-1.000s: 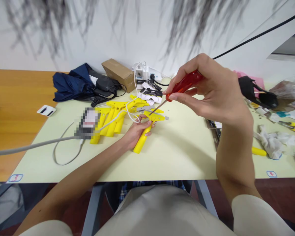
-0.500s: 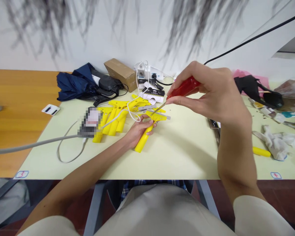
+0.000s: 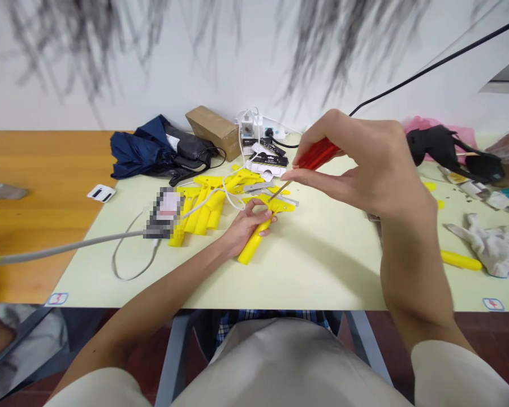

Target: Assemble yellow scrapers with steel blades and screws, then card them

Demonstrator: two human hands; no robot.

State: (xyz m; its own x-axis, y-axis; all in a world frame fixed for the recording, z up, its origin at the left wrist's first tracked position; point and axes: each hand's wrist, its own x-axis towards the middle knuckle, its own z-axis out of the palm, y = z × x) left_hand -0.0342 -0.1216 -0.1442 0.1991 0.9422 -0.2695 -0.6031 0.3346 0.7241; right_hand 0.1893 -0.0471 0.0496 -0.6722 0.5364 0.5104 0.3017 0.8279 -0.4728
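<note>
Red screwdriver is pinched, partly hidden, by right hand; left hand clasps yellow tool.

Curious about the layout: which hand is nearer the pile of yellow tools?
Left. The left hand is just right of the pile of yellow tools, gripping another yellow tool; the right hand is farther right, raised, holding a red screwdriver.

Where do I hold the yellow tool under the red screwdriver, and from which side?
Probably the yellow tool's handle, near the top, from the left, as the left hand does: it's long and slim, and the screwdriver slopes to the head from the right.
</note>
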